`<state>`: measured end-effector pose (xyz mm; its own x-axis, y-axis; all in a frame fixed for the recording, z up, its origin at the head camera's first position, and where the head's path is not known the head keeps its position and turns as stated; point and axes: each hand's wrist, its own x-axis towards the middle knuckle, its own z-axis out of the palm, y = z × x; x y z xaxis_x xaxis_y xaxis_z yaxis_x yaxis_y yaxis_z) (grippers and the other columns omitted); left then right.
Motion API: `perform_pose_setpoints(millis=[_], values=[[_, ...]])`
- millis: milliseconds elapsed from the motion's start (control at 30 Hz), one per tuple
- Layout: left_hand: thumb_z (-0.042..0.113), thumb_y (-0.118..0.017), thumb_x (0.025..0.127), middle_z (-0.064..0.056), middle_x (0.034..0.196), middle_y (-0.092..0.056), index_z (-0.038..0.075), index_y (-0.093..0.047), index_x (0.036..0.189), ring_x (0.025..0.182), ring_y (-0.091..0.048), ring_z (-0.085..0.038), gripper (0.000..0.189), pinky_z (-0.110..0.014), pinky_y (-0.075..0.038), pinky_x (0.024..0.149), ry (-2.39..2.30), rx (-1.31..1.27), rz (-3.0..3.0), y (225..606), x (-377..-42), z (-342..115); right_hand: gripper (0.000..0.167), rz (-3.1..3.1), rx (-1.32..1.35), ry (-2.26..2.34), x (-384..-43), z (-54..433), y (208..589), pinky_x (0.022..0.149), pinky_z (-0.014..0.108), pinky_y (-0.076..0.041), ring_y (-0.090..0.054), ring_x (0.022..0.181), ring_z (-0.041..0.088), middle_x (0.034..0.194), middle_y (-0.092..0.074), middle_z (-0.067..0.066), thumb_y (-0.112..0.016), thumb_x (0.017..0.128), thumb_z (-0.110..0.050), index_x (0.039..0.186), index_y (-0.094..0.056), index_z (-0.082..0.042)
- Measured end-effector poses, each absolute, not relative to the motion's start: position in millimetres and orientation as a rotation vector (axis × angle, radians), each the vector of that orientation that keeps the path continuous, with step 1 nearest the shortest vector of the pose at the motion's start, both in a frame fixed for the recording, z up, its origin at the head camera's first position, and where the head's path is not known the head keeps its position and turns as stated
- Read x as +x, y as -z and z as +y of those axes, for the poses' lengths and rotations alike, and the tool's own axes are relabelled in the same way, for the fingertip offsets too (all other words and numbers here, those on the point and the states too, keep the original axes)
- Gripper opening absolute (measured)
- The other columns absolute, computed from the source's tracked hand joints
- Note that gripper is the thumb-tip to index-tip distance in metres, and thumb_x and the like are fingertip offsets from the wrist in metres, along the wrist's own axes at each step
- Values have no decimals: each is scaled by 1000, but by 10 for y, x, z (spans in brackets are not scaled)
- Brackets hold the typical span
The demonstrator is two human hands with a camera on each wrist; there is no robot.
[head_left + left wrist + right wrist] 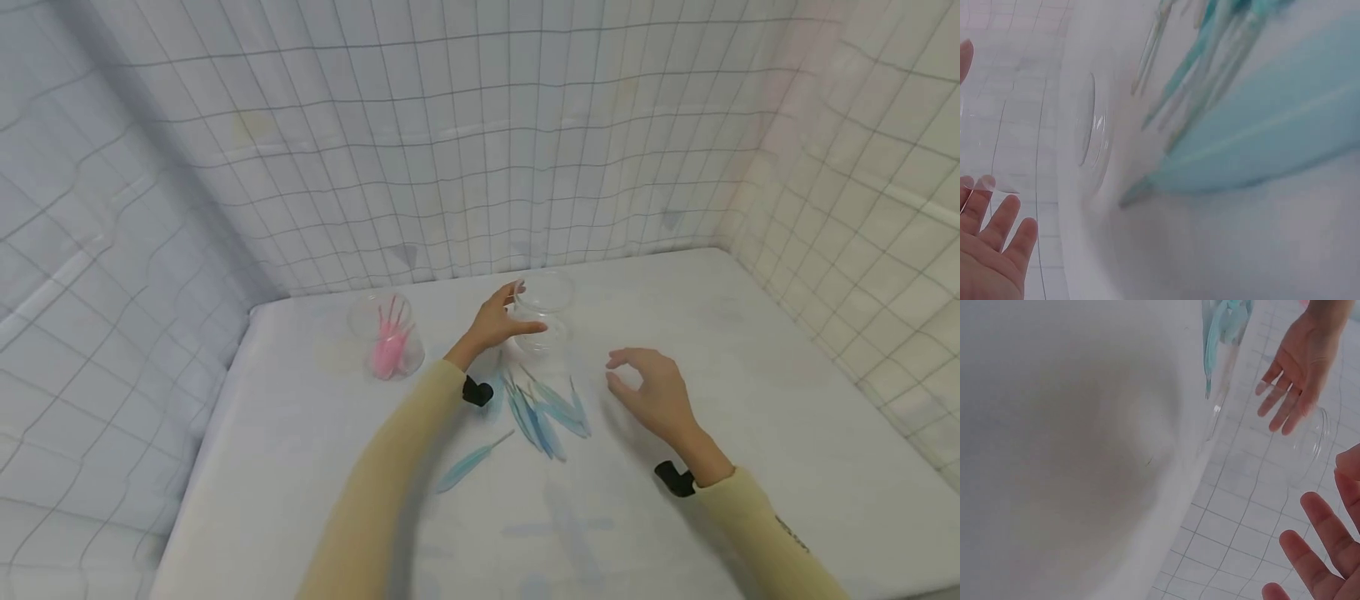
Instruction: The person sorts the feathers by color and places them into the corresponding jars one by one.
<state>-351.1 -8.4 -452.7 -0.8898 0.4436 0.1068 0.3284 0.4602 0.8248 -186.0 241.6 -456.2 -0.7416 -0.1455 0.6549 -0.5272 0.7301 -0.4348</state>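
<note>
A clear round jar (553, 310) stands at the back of the white table. My left hand (498, 321) is around its left side near the rim, thumb in front and fingers behind. Some of these fingers show through the clear wall in the right wrist view. My right hand (660, 392) hovers in front and to the right, fingers loosely bent, thumb apart, nothing between them. Several blue and teal feathers (542, 417) lie in a loose bunch in front of the jar. One blue feather (467, 467) lies apart, nearer me on the left.
A second clear jar (414, 358) with pink feathers (390, 348) inside stands at the back left of the table (300, 467). White cloth walls (465, 158) with a dark grid rise behind the table and at both sides.
</note>
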Motion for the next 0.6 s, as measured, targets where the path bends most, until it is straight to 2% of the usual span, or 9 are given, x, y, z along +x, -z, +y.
perform_pose_setpoints(millis=[367,600], values=[[45,-84,68,2,145,-38,19,-32,147,132,-36,-25,98,-44,-37,100,-1538,582,2536,4571,-3483,-615,8,-2530,556,-794,-1881,2244,4567,89,47,-44,-60,103,31,106,-68,11,-74,80,-9,87,-71,-7],[44,-84,69,1,148,-34,18,-28,149,133,-34,-29,101,-45,-34,103,-1594,516,2530,4562,-3427,-855,10,-2625,849,-604,-1930,1956,4550,94,51,-40,-55,110,34,108,-67,9,-78,78,-17,85,-74,-12]])
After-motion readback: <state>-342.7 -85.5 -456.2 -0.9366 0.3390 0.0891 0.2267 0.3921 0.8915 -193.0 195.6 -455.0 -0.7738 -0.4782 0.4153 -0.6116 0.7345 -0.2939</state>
